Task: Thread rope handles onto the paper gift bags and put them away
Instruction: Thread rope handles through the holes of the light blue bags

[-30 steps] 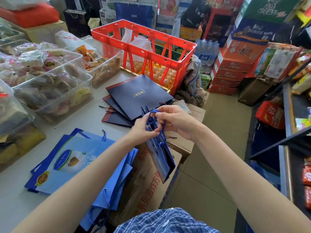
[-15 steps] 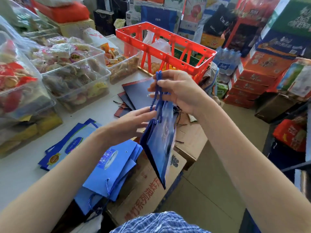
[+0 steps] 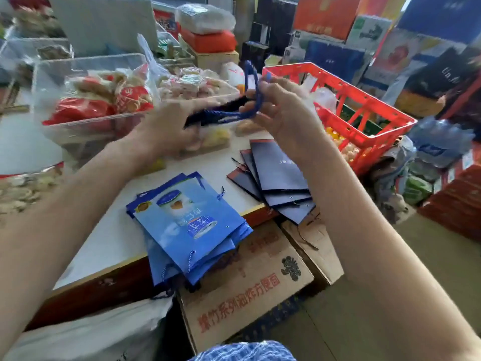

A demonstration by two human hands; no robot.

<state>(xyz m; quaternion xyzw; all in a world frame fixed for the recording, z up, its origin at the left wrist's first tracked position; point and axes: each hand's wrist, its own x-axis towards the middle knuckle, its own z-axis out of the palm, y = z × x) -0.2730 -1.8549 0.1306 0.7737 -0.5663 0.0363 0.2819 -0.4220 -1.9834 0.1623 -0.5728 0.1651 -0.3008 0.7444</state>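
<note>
Gift bag (image 3: 216, 114) held edge-on, running left-right between both hands.

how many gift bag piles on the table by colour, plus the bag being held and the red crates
Light blue printed paper bag piles: 1
Dark navy paper bag piles: 1
Dark blue bag with blue rope handle, held up in both hands: 1
Red plastic crates: 1
Total: 4

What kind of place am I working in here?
Likely a small shop or its stockroom: clear bins of wrapped snacks, stacked printed cartons, and a red crate of goods beside the counter.
</note>
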